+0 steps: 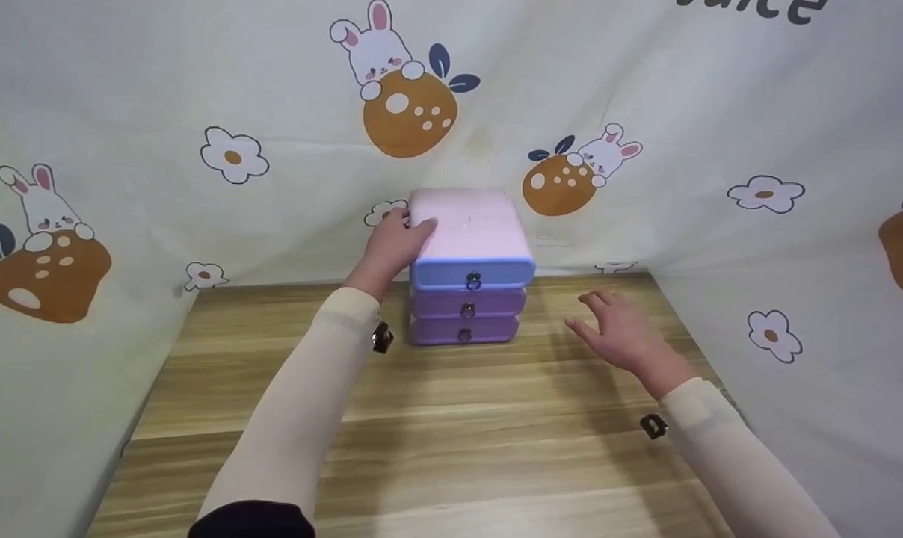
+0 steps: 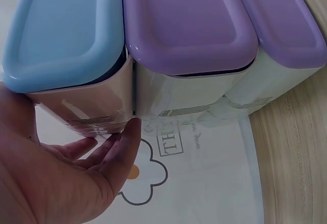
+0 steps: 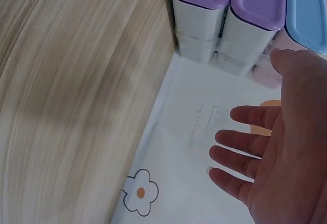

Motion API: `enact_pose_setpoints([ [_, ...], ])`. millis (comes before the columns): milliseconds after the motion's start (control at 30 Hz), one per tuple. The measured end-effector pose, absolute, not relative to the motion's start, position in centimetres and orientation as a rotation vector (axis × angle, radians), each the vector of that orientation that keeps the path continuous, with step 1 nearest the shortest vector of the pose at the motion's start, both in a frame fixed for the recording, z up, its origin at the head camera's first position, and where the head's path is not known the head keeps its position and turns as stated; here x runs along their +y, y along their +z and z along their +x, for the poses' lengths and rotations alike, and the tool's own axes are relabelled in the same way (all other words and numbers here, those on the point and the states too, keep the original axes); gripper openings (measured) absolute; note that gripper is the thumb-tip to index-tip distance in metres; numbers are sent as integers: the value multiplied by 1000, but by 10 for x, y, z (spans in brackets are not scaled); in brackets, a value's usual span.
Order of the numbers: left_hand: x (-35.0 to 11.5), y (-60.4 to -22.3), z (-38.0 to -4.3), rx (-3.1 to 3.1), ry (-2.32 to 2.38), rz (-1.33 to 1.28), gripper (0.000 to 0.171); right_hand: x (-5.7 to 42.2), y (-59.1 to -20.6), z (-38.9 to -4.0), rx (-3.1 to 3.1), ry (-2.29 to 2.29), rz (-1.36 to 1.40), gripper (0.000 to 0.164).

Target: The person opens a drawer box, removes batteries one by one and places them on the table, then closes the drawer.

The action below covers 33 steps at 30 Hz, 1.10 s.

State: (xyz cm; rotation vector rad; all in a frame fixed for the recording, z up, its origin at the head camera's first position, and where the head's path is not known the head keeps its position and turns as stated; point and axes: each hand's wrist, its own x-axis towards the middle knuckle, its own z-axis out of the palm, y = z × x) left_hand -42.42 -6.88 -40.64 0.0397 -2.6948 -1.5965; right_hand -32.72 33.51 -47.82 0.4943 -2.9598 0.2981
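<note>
On the far side of a wood-grain table (image 1: 436,433), a left hand (image 1: 393,240) pinches a blue-fronted pink drawer box (image 1: 478,228) atop two purple-fronted drawers (image 1: 498,303); at right, the right hand (image 1: 625,330) hovers, fingers spread.

I had both arms (image 1: 302,418) stretched forward; the left hand (image 1: 398,243) gripped with bent fingers (image 2: 125,147), thumb set apart, while the right hand (image 1: 622,332) hung relaxed, its fingers slightly parted.
</note>
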Motion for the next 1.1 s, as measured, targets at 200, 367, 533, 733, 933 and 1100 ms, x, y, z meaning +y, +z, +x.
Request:
enact_pose_setpoints([
  [200, -71, -409, -426, -2692, -1635, 52, 84, 323, -477, -326, -2925, 314, 480, 66],
  [367, -71, -411, -426, -2697, -1640, 51, 86, 309, -474, -322, -2950, 481, 435, 62],
  [533, -70, -410, -426, -2684, -1647, 31, 86, 287, -466, -314, -2945, 700, 436, 60],
  [733, -70, -408, -423, -2698, -1675, 41, 86, 260, -455, -304, -2904, 773, 516, 58],
  [933, -70, -409, -425, -2691, -1681, 25, 85, 234, -449, -298, -2868, 853, 599, 56],
  [1100, -71, -412, -428, -2678, -1642, 6, 82, 215, -448, -297, -2795, 854, 728, 58],
])
